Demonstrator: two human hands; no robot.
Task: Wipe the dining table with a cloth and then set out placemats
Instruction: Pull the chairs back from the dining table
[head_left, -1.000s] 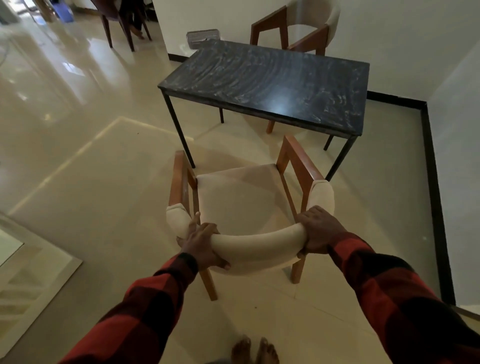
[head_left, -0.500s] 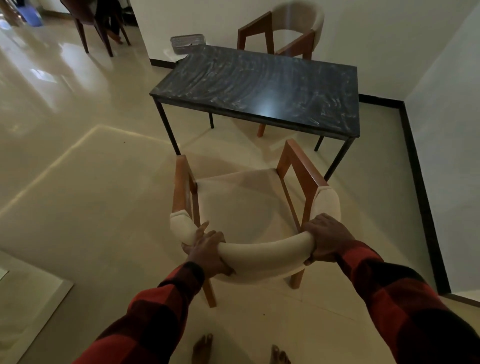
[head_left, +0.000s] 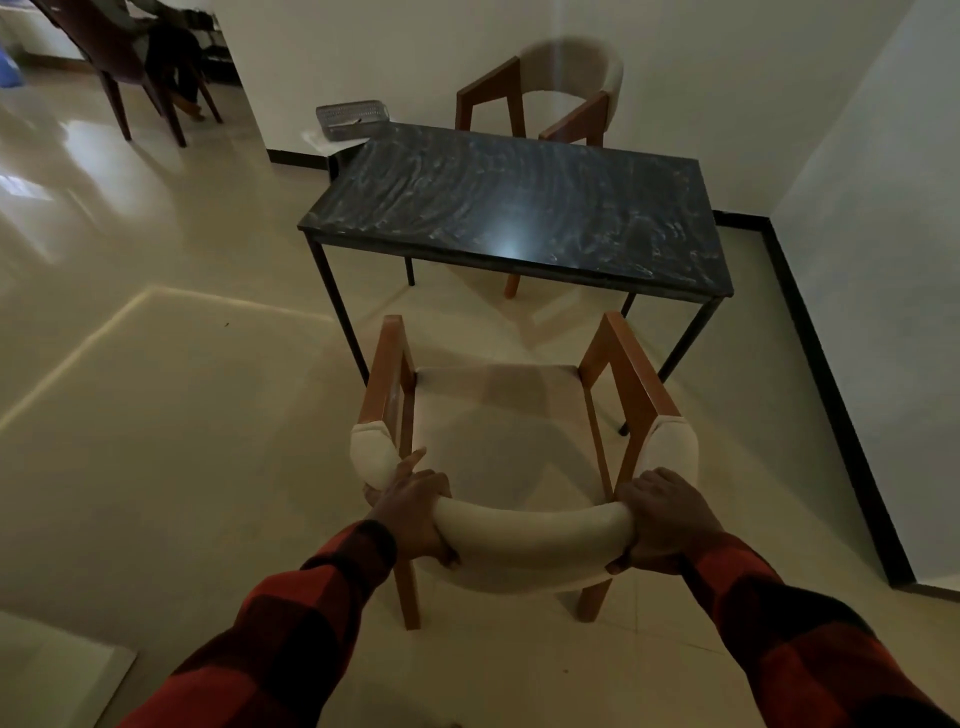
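The dark marble-patterned dining table (head_left: 519, 208) stands ahead on thin black legs, its top bare with streaky marks. Just in front of it sits a wooden chair (head_left: 504, 431) with a cream seat and a padded curved backrest. My left hand (head_left: 415, 512) grips the left part of that backrest, and my right hand (head_left: 660, 519) grips the right part. The chair's front edge sits near the table's near side. No cloth or placemat shows in this view.
A second matching chair (head_left: 550, 98) stands behind the table by the white wall. A grey mesh tray (head_left: 353, 117) sits past the table's far left corner. Dark chairs (head_left: 130, 67) and a seated person are at top left. A wall with black skirting runs along the right.
I have moved closer to the table with the chair held in both hands, and the chair has turned to face the table squarely. My feet have dropped out of view.
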